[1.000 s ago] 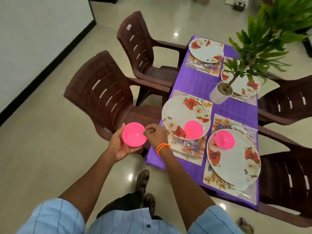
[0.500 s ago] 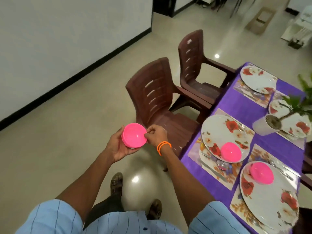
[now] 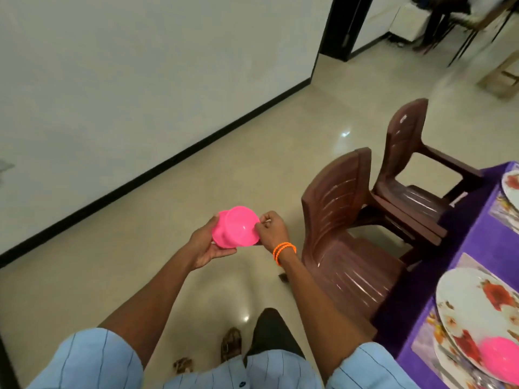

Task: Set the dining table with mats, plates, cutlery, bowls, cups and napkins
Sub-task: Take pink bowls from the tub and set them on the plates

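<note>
**Two pink bowls carried beside the desk, one being lifted off the other**

The person stood on the floor, away from the desk (image 3: 460, 279), and held a small stack of pink bowls (image 3: 236, 227) in front of the body. The left hand (image 3: 206, 248) lay under the stack with its fingers curled around the lower bowl, so it served as a support. The right hand (image 3: 271, 228) pinched the rim of the upper bowl between thumb and fingers. The upper bowl was tilted and shifted to the right of the lower one, so I judge that the person was separating them, probably because each place needs one bowl.

At the right edge, the desk with its purple cloth carried a flowered plate (image 3: 474, 307) on a mat, and another pink bowl (image 3: 501, 360) already sat on that plate. A second plate (image 3: 512, 182) showed farther along without a visible bowl, though most of it was cut off. Two brown chairs (image 3: 351, 234) stood between the person and the desk, so the next bowl would likely need a reach over them or a walk around.
</note>
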